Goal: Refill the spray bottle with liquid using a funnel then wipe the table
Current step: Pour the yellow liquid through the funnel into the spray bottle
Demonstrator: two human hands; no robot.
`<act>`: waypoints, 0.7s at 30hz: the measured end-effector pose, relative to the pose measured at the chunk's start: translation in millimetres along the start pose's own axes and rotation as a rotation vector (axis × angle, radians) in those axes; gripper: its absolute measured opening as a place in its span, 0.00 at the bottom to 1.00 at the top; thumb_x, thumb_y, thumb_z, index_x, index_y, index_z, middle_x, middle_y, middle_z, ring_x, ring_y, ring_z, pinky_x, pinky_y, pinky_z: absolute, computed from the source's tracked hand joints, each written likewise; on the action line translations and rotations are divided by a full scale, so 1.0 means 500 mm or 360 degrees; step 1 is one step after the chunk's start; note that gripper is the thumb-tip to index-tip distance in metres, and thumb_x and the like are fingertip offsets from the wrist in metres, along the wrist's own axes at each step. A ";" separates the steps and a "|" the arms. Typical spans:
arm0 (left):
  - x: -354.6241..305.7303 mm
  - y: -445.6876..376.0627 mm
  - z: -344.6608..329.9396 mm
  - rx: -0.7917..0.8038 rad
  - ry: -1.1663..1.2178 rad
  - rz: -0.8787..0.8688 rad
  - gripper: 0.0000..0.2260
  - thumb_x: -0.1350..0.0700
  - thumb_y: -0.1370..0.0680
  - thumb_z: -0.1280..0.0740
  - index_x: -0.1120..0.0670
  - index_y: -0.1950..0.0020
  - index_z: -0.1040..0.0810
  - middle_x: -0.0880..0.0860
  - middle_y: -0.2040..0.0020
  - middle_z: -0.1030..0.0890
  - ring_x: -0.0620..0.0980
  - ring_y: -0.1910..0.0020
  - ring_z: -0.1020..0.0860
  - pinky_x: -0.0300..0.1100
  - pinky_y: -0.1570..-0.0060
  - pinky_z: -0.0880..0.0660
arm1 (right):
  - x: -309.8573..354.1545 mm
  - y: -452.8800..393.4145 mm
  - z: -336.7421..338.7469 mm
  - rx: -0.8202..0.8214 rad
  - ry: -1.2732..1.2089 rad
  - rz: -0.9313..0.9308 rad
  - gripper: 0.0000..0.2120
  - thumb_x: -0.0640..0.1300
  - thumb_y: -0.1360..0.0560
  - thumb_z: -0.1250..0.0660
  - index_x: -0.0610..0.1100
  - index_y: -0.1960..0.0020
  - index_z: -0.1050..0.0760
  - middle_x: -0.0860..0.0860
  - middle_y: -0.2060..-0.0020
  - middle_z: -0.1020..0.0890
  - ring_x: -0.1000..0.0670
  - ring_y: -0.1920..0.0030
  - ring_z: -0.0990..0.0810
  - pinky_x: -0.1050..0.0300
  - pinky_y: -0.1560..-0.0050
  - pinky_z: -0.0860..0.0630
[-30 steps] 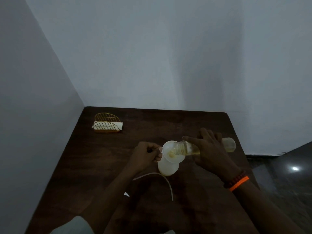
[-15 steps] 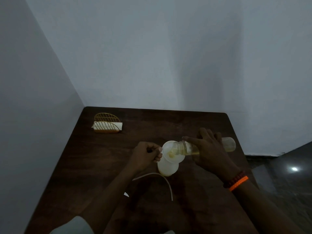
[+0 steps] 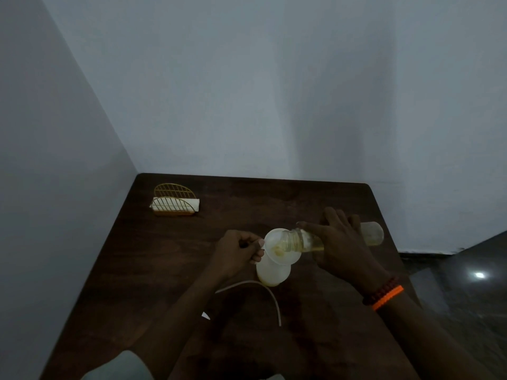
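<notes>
A white spray bottle body (image 3: 273,274) stands on the dark wooden table (image 3: 170,256) with a white funnel (image 3: 275,244) seated in its neck. My left hand (image 3: 237,252) is closed on the funnel's left rim. My right hand (image 3: 341,244) grips a clear bottle (image 3: 371,233) of yellowish liquid, tipped on its side with its mouth over the funnel. A little yellow liquid lies in the funnel. The spray head's thin white tube (image 3: 263,290) curves on the table in front of the bottle; the head itself is hidden under my left arm.
A gold wire napkin holder (image 3: 174,200) with white napkins sits at the table's far left corner. Walls close off the left and far sides. The table's right edge drops to a dark floor (image 3: 466,283).
Almost nothing has moved. The clear bottle stays tipped over the funnel and both hands keep their hold.
</notes>
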State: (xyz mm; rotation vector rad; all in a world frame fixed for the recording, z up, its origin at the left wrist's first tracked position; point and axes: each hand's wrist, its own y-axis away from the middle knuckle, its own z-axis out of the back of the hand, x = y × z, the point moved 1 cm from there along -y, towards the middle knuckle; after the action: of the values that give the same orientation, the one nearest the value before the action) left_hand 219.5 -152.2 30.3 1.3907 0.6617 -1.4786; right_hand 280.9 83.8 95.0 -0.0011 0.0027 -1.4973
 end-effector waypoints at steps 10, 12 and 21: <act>0.000 0.000 -0.001 0.0010 0.0019 0.0028 0.08 0.59 0.20 0.32 0.61 0.49 0.15 0.60 0.58 0.14 0.54 0.60 0.16 0.51 0.53 0.17 | -0.003 0.001 -0.005 -0.0026 0.0007 -0.0001 0.35 0.53 0.35 0.25 0.61 0.30 0.30 0.50 0.47 0.31 0.48 0.46 0.32 0.48 0.45 0.37; 0.000 0.000 -0.001 0.0014 0.0023 0.0028 0.07 0.58 0.20 0.32 0.61 0.49 0.15 0.60 0.58 0.14 0.54 0.59 0.15 0.50 0.53 0.17 | -0.005 0.000 -0.007 -0.0032 0.0000 -0.0005 0.35 0.52 0.36 0.24 0.61 0.30 0.30 0.50 0.47 0.31 0.49 0.47 0.33 0.49 0.45 0.37; 0.004 -0.004 0.000 0.0024 0.0043 0.0018 0.07 0.58 0.20 0.31 0.60 0.49 0.15 0.59 0.58 0.13 0.52 0.60 0.15 0.45 0.57 0.17 | -0.015 0.004 -0.021 0.0007 -0.0154 -0.0072 0.35 0.56 0.33 0.27 0.62 0.28 0.34 0.52 0.45 0.33 0.52 0.44 0.35 0.50 0.41 0.38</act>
State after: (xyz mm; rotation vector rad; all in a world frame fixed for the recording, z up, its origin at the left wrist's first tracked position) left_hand 218.1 -152.3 27.8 1.4257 0.6600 -1.4611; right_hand 282.1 91.4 84.5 -0.0704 -0.0793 -1.5412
